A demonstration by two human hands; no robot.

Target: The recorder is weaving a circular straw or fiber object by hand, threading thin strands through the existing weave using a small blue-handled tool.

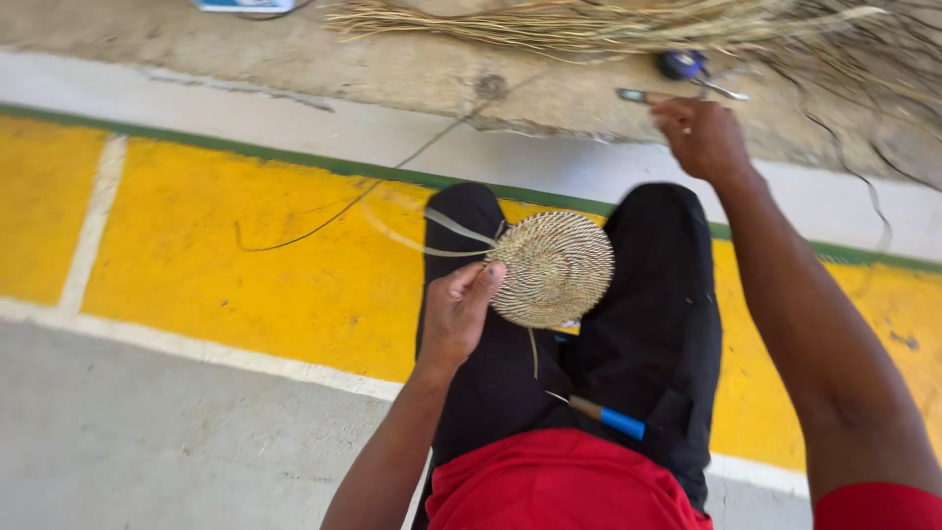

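At frame centre, over the lap, the left hand (457,312) pinches the left rim of a round coiled woven disc (552,267), lying flat. The right hand (699,135), upper right, closes its fingers on a small metal tool (633,95) near the straw bundle (589,22).

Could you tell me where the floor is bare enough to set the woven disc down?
Bare yellow floor lies left of the left hand holding the woven disc, crossed only by a thin strand. Around the right hand, the fibre bundle and small tool crowd it.
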